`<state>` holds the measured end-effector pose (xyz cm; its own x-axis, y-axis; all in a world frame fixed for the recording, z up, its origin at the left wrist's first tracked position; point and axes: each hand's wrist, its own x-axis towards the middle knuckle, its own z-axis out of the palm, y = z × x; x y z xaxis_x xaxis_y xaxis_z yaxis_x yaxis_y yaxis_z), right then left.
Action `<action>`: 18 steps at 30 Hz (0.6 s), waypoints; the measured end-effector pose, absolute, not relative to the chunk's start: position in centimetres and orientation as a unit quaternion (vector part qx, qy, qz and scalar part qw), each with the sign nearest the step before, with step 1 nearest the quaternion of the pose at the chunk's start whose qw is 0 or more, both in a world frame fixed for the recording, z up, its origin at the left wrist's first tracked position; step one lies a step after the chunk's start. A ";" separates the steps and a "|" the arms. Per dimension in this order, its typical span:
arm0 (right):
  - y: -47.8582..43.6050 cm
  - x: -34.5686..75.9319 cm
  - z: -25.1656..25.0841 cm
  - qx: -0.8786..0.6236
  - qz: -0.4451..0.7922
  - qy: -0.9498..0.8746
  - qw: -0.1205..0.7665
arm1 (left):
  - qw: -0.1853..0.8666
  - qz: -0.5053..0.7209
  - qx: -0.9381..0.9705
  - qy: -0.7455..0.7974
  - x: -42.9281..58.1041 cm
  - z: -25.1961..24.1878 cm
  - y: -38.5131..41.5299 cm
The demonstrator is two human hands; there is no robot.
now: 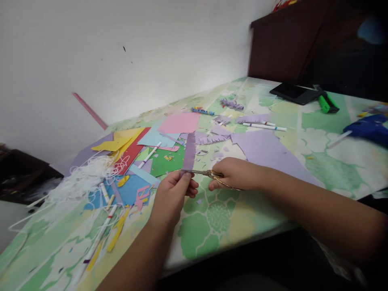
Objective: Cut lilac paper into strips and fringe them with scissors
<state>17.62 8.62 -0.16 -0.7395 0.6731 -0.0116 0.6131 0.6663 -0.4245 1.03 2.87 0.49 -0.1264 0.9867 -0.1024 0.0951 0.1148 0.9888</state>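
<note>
My left hand (178,186) pinches the near end of a purple paper strip (189,152) that points away from me over the table. Small cuts run along the strip's right edge. In my right hand (226,171) is a pair of scissors (209,173) with gold-coloured handles, fingers wrapped through the loops. The blades point left and meet the strip just above my left fingertips. How far the blades are apart I cannot tell. Purple paper scraps (216,154) and fringed purple strips (212,138) lie beyond my hands, and a larger purple sheet (269,155) is partly behind my right forearm.
White string (87,178) lies tangled at the left beside coloured paper sheets (178,122) and markers (104,226). Toward the back right are a dark phone-like device (295,93), a green tool (328,103) and a blue glue gun (370,128). A white wall (151,52) borders the table.
</note>
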 end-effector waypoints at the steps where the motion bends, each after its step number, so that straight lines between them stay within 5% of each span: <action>1: 8.7 17.6 -0.1 -0.354 0.203 -0.910 0.076 | 0.472 0.475 0.462 0.581 1.1 0.5 2.9; 18: 8.3 17.7 0.0 -0.363 0.216 -0.904 0.064 | 0.443 0.484 0.490 0.574 1.2 0.6 2.5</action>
<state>17.72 8.35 0.00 -0.7281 0.6842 -0.0410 0.6288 0.6430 -0.4372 1.20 2.54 0.56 -0.1274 0.9913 -0.0337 0.1339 0.0508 0.9897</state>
